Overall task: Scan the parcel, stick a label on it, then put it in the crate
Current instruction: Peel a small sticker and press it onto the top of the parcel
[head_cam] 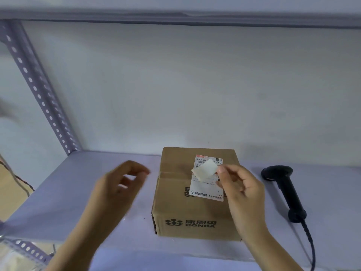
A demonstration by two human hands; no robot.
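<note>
A brown cardboard parcel (pixel 175 192) printed "CONBA" sits on the pale shelf (pixel 78 202), with a white shipping label (pixel 205 189) stuck on its top. My right hand (pixel 242 194) hovers over the parcel's right side and pinches a small pale label (pixel 205 170) between thumb and forefinger, held just above the shipping label. My left hand (pixel 121 184) floats left of the parcel, blurred, fingers curled and apart, holding nothing. A black handheld scanner (pixel 283 190) lies on the shelf to the right of the parcel. No crate is in view.
The scanner's coiled cable (pixel 310 245) runs off the shelf's front right. A perforated metal upright (pixel 39 90) stands at the back left, and a wall closes the back. Dark wires (pixel 21 184) hang beyond the shelf's left edge.
</note>
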